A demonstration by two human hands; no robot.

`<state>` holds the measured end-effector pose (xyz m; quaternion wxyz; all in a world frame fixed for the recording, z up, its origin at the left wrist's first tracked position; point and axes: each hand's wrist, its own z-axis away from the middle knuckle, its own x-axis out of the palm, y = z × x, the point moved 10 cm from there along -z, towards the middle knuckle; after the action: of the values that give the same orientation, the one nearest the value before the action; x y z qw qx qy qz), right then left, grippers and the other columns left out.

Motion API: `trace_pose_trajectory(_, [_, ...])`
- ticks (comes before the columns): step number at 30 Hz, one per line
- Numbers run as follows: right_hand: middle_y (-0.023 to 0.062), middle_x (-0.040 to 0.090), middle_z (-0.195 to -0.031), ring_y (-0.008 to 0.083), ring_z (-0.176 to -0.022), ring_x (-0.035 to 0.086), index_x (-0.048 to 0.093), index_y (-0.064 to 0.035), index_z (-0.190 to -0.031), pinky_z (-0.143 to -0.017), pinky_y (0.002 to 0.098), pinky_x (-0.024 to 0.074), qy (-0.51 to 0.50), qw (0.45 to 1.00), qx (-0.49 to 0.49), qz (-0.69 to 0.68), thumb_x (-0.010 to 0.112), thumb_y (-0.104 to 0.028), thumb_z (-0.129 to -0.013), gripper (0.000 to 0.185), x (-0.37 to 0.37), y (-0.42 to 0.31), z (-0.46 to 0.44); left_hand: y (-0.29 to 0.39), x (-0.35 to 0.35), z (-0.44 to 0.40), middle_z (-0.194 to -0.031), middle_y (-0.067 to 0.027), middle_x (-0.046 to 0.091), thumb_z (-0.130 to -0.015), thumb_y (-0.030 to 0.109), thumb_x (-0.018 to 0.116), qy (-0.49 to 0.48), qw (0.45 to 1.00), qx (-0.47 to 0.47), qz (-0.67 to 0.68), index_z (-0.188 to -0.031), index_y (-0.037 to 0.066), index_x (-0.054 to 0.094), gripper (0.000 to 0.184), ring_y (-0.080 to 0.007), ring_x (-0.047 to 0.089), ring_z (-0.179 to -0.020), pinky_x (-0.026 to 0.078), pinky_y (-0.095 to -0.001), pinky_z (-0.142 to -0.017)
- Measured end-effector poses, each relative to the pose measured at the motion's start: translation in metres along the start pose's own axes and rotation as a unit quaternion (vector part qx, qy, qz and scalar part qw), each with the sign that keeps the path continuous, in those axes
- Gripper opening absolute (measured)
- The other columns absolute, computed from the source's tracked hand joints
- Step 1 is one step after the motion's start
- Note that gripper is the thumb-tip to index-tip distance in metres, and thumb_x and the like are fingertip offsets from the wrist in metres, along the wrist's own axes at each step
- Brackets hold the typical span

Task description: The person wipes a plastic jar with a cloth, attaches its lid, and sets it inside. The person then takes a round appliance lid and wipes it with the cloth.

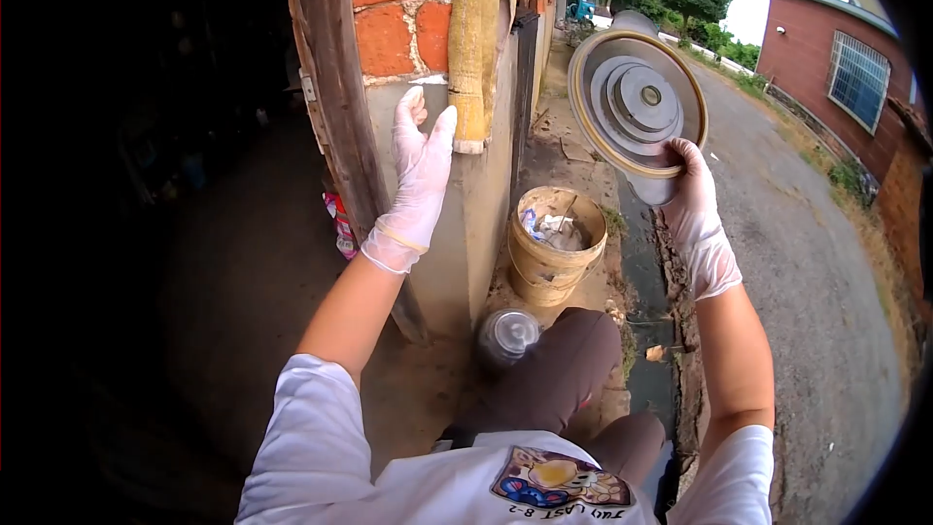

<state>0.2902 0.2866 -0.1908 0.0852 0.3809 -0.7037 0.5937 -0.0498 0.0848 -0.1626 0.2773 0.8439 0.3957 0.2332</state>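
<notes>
My right hand (pixel 695 199), in a thin whitish glove, grips the lower right edge of a round grey lid-like disc (pixel 595 102). The disc has a beige rim and stepped rings at its centre, and is held up at a tilt. Grey rounded parts show behind its top and bottom edges; I cannot tell whether they belong to it. My left hand (pixel 423 170), gloved too, is raised with thumb and fingers apart and nothing in it. Close beside its fingertips, a yellow cloth strip (pixel 473 49) hangs down the brick wall's corner.
A dirty beige bucket (pixel 554 272) holding rubbish stands below, with a clear plastic container (pixel 507 335) near my knee. A wooden post (pixel 340 87) edges the dark doorway on the left. A narrow gutter (pixel 649 350) runs between the walkway and the road (pixel 807 331).
</notes>
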Motion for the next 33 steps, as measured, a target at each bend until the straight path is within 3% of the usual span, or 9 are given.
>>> trace_pose_trajectory(4, [0.0053, 0.063, -0.081, 0.0169, -0.077, 0.059, 0.063, -0.0020, -0.090, -0.079, 0.0306, 0.0484, 0.044, 0.999, -0.028, 0.010, 0.059, -0.016, -0.088, 0.015, -0.029, 0.001, -0.002, -0.049, 0.027, 0.003, -0.129, -0.0201, 0.046, -0.075, 0.025, 0.082, -0.024, 0.993, -0.112, -0.015, -0.135, -0.003, 0.038, 0.079, -0.0269, 0.045, -0.122, 0.039, -0.0411, -0.103])
trace_pose_trajectory(5, [0.0049, 0.063, -0.082, 0.0164, -0.077, 0.058, 0.063, -0.0022, -0.089, -0.079, 0.0297, 0.0479, 0.054, 0.998, -0.013, 0.001, 0.059, -0.016, -0.088, 0.014, -0.031, 0.004, 0.001, -0.070, 0.027, -0.006, -0.125, -0.0193, 0.049, -0.073, 0.021, 0.084, -0.020, 0.998, -0.032, -0.049, -0.134, -0.004, 0.039, 0.079, -0.0250, 0.050, -0.117, 0.045, -0.0390, -0.097])
trace_pose_trajectory(8, [0.0047, 0.064, -0.084, 0.0162, -0.080, 0.059, 0.063, -0.0027, -0.089, -0.080, 0.0304, 0.0480, 0.044, 0.999, -0.013, 0.021, 0.060, -0.015, -0.088, 0.013, -0.035, 0.011, 0.005, -0.023, 0.027, 0.009, -0.104, -0.0109, 0.063, -0.082, 0.008, 0.074, -0.025, 0.995, -0.092, 0.033, -0.121, -0.006, 0.049, 0.048, -0.0170, 0.063, -0.088, 0.053, -0.0286, -0.078])
trace_pose_trajectory(11, [0.0080, 0.068, -0.091, 0.0203, -0.084, 0.064, 0.063, -0.0042, -0.094, -0.083, 0.0340, 0.0519, 0.056, 0.998, 0.027, -0.009, 0.058, -0.021, -0.090, 0.018, -0.014, 0.013, 0.028, -0.017, 0.037, 0.010, -0.102, -0.0078, 0.068, -0.089, 0.007, 0.063, -0.103, 0.987, -0.102, 0.067, -0.110, -0.005, 0.063, 0.024, -0.0136, 0.065, -0.085, 0.054, -0.0280, -0.078])
trace_pose_trajectory(16, [0.0071, 0.063, -0.077, 0.0192, -0.066, 0.058, 0.061, -0.0066, -0.083, -0.064, 0.0326, 0.0513, 0.042, 0.976, 0.154, -0.145, 0.058, -0.025, -0.091, 0.020, 0.008, 0.039, 0.045, 0.033, 0.049, 0.036, -0.112, -0.0150, 0.064, -0.089, 0.009, 0.056, -0.186, 0.918, -0.222, 0.269, -0.124, -0.006, 0.053, 0.038, -0.0257, 0.068, -0.091, 0.059, -0.0383, -0.077])
trace_pose_trajectory(20, [0.0069, 0.067, -0.088, 0.0180, -0.071, 0.058, 0.063, -0.0052, -0.100, -0.060, 0.0280, 0.0451, -0.292, 0.895, 0.131, -0.310, 0.056, -0.034, -0.087, 0.032, 0.051, 0.046, 0.039, 0.036, 0.058, 0.046, -0.118, -0.0170, 0.062, -0.089, 0.012, 0.050, -0.185, 0.835, -0.288, 0.431, -0.128, -0.005, 0.048, 0.042, -0.0309, 0.066, -0.098, 0.059, -0.0412, -0.078])
trace_pose_trajectory(24, [0.0065, 0.064, -0.077, 0.0109, -0.057, 0.052, 0.059, -0.0004, -0.108, -0.051, 0.0245, 0.0393, -0.366, 0.793, 0.103, -0.476, 0.057, -0.029, -0.092, 0.033, 0.091, 0.042, 0.062, 0.062, 0.071, 0.058, -0.125, -0.0163, 0.059, -0.088, 0.011, 0.052, -0.195, 0.789, -0.269, 0.517, -0.131, -0.003, 0.049, 0.045, -0.0316, 0.057, -0.115, 0.042, -0.0473, -0.103])
trace_pose_trajectory(28, [-0.0031, 0.053, -0.052, 0.0064, -0.039, 0.051, 0.052, -0.0005, -0.101, -0.035, 0.0184, 0.0345, -0.408, 0.730, 0.115, -0.537, 0.043, -0.023, -0.102, 0.024, 0.129, 0.048, 0.073, 0.076, 0.070, 0.068, -0.123, -0.0144, 0.060, -0.090, 0.014, 0.055, -0.198, 0.774, -0.265, 0.540, -0.130, -0.001, 0.050, 0.043, -0.0287, 0.059, -0.114, 0.043, -0.0453, -0.102])
trace_pose_trajectory(33, [-0.0036, 0.050, -0.050, 0.0071, -0.037, 0.049, 0.046, -0.0071, -0.088, -0.034, 0.0186, 0.0329, -0.412, 0.743, 0.141, -0.508, 0.043, -0.024, -0.103, 0.023, 0.136, 0.064, 0.076, 0.103, 0.062, 0.071, -0.125, -0.0133, 0.060, -0.093, 0.019, 0.054, -0.217, 0.816, -0.207, 0.494, -0.131, -0.001, 0.050, 0.043, -0.0263, 0.058, -0.114, 0.044, -0.0433, -0.102])
